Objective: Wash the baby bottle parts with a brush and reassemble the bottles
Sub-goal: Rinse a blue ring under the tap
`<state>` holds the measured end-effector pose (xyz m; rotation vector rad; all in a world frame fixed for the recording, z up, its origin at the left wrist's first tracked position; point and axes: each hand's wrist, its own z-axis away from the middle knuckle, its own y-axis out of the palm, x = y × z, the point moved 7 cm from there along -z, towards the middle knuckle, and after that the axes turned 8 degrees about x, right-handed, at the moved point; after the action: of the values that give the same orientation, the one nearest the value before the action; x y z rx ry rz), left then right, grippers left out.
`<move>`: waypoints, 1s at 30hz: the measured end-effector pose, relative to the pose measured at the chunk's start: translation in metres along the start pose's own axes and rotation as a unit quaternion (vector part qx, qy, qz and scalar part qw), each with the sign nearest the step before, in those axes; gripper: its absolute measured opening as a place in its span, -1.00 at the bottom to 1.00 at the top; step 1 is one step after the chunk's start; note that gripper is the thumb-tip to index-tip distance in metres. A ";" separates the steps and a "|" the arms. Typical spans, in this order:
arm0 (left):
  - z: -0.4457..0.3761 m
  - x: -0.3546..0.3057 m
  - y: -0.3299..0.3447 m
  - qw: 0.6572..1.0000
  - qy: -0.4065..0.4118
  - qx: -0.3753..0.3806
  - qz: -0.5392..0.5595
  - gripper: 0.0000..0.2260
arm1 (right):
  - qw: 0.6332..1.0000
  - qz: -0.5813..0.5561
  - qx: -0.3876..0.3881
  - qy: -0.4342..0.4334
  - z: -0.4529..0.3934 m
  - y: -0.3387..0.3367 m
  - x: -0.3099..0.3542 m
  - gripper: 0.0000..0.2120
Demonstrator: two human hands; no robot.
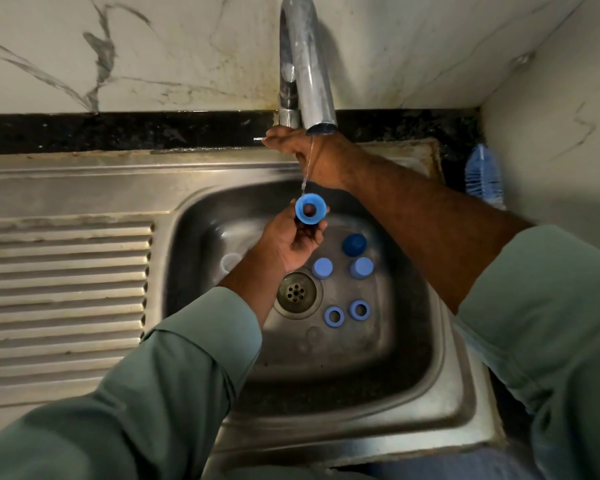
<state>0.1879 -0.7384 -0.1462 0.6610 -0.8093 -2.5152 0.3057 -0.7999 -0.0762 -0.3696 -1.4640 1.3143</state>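
Observation:
My left hand [293, 242] holds a blue ring collar [310, 208] up over the steel sink [440, 358], right under a thin stream of water from the tap [309, 64]. My right hand [312, 154] reaches behind the spout and its fingers lie on the tap's small lever [258, 139]. On the sink floor lie a dark blue cap [354, 244], two light blue caps [323, 267] [361, 267] and two blue ring collars [334, 316] [360, 309]. A clear bottle [230, 263] lies partly hidden behind my left forearm.
A blue bottle brush [484, 176] leans in the right corner against the wall. The drain [296, 292] sits mid-sink. A ribbed steel draining board [63, 299] spreads to the left. A black stone ledge [118, 131] runs along the marble wall.

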 end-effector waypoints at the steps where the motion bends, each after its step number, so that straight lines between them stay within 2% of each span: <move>1: -0.002 -0.001 0.000 1.000 0.004 0.000 0.009 -0.70 | 1.000 -0.005 0.000 0.001 0.001 0.000 0.001 -0.41; 9: 0.000 -0.008 -0.009 0.995 0.047 0.014 0.082 -0.61 | 1.000 0.014 -0.009 0.006 0.003 0.001 0.004 -0.50; 13: 0.006 -0.012 -0.011 0.994 0.074 0.007 0.078 -0.73 | 1.000 0.026 -0.004 0.015 -0.001 0.002 0.004 -0.50; 15: 0.009 -0.017 -0.012 0.994 0.110 -0.026 0.009 -0.73 | 0.999 0.027 0.000 0.023 -0.002 0.003 0.004 -0.49; 17: 0.014 -0.028 -0.011 0.976 0.172 -0.061 -0.118 -0.77 | 0.999 0.030 0.001 0.023 -0.003 0.004 0.005 -0.47; 18: 0.018 -0.036 -0.007 0.956 0.213 -0.066 -0.191 -0.81 | 0.999 0.031 0.001 0.024 -0.003 0.004 0.005 -0.45; 20: 0.025 -0.048 0.001 0.892 0.288 -0.063 -0.342 -0.84 | 0.999 0.029 0.001 0.027 -0.005 0.004 0.005 -0.41; 22: 0.030 -0.053 0.005 0.830 0.322 -0.062 -0.452 -0.78 | 0.999 0.029 0.007 0.037 -0.004 0.004 0.004 -0.38; 23: 0.033 -0.054 0.007 0.810 0.333 -0.062 -0.478 -0.78 | 0.999 0.026 0.008 0.038 -0.004 0.005 0.004 -0.38; 25: 0.036 -0.055 0.006 0.803 0.346 -0.064 -0.481 -0.79 | 0.999 0.015 0.010 0.036 -0.003 0.006 0.004 -0.40; 30: 0.033 -0.053 0.001 0.831 0.332 -0.037 -0.444 -0.71 | 0.999 -0.001 0.013 0.047 -0.002 0.006 0.004 -0.44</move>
<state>0.2123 -0.6978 -0.1052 2.1146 -0.1160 -2.6466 0.3037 -0.7935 -0.0800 -0.4074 -1.3674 1.2967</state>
